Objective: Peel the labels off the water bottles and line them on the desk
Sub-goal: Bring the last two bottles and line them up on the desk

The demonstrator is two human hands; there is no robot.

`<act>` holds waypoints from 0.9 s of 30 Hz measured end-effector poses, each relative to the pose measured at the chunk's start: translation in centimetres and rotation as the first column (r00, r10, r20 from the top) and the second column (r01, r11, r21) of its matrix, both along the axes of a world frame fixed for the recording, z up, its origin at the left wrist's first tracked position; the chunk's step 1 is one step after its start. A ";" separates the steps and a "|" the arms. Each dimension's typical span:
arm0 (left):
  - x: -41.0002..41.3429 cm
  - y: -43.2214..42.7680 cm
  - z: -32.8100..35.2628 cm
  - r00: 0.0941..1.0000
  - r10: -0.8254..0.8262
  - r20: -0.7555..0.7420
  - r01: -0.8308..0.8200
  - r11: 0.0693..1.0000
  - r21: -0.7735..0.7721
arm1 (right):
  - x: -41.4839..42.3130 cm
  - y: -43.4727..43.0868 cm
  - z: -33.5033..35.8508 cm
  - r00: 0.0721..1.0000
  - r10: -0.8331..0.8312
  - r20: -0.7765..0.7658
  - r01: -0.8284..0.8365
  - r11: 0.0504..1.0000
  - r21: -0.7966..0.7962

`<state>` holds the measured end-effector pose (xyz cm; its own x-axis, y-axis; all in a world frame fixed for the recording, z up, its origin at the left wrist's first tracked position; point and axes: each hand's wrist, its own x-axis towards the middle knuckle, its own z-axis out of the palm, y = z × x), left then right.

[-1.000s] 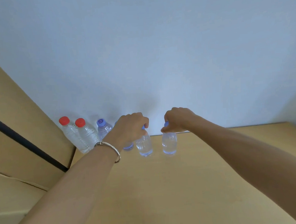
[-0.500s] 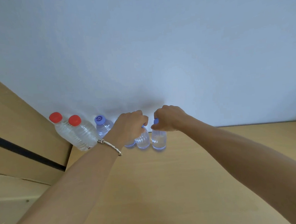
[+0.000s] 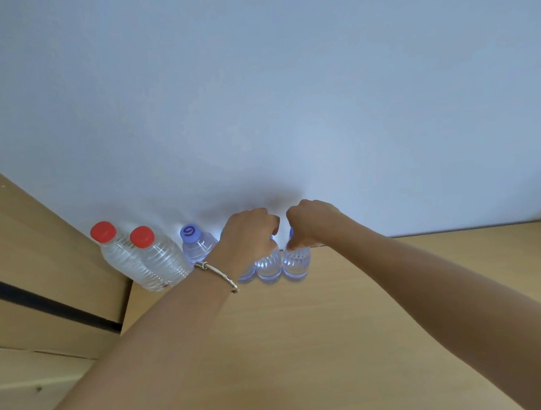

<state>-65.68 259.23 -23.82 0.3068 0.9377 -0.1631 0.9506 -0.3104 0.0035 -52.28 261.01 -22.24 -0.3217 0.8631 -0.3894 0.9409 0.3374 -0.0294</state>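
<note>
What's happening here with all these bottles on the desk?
A person is lining up clear water bottles along the back of a wooden desk, against the wall. Their left hand grips the top of one small bottle, and their right hand grips its neighbour; both stand upright, close together. Further left stand a blue-capped bottle and two red-capped bottles. No labels show.

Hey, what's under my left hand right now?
The left hand grips the top of a small clear bottle, whose ribbed body shows below. Its cap is almost wholly covered by that hand.
</note>
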 end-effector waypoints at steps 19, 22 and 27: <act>-0.1 -0.6 -1.1 0.997 -0.056 -0.053 0.058 0.998 0.036 | -2.0 -0.4 0.0 0.975 -0.211 0.076 0.214 0.976 -0.036; -2.0 -0.9 -0.5 0.995 -0.087 0.050 0.085 0.995 0.043 | -2.0 -0.6 0.2 0.969 -0.238 0.060 0.241 0.969 -0.047; -8.7 -0.8 2.7 0.998 -0.039 0.055 0.031 0.990 0.136 | -1.9 -1.0 0.9 0.961 -0.276 0.018 0.277 0.960 -0.042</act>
